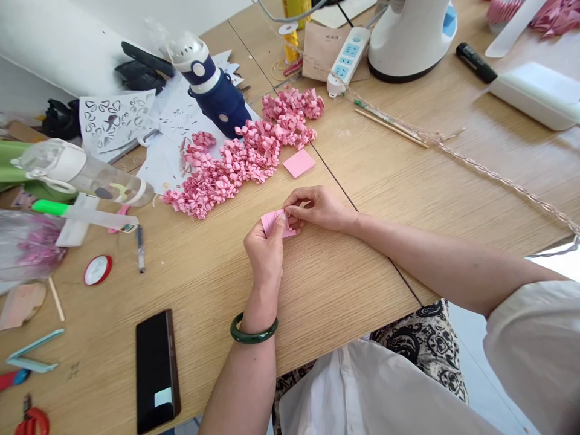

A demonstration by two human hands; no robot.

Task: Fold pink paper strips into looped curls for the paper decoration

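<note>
My left hand (265,251) pinches a small piece of pink paper (270,221) between thumb and fingers. Thin parallel lines cross this paper, and its right end looks cut into strips or curled. At that end, the closed fingertips of my right hand (319,208) meet the paper; the exact grip is partly hidden. Just beyond my hands, a flat pink square of paper (299,163) lies on the table. Behind it stretches a long heap of curled pink paper pieces (244,154).
Left stand a dark blue bottle (222,103) and a leaning clear bottle (90,172). A phone (156,368), tape roll (97,269) and pen (140,249) lie nearer. Rear right hold a power strip (348,60), a white appliance base (408,42) and a twisted cord (498,178).
</note>
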